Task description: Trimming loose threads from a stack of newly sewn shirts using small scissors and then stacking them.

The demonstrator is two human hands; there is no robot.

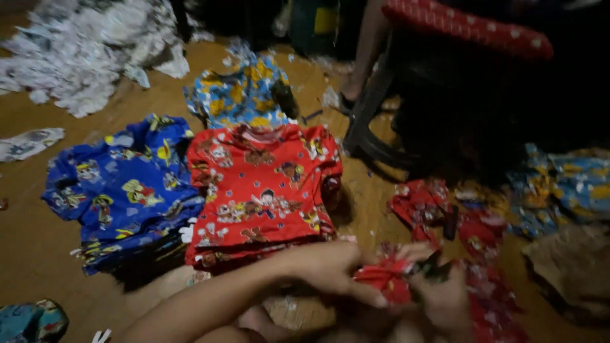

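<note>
both hands, left [333, 270] and right [448, 298], grip a bunched red cloth [387, 279], its length running left-right between them.

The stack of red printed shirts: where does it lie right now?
In the head view, the stack of red printed shirts lies centre-left on the wooden floor, beside the blue shirt stack, just beyond the left hand.

Red printed garment [387, 279] bunched, crumpled, low at right, gripped by fingers
</note>
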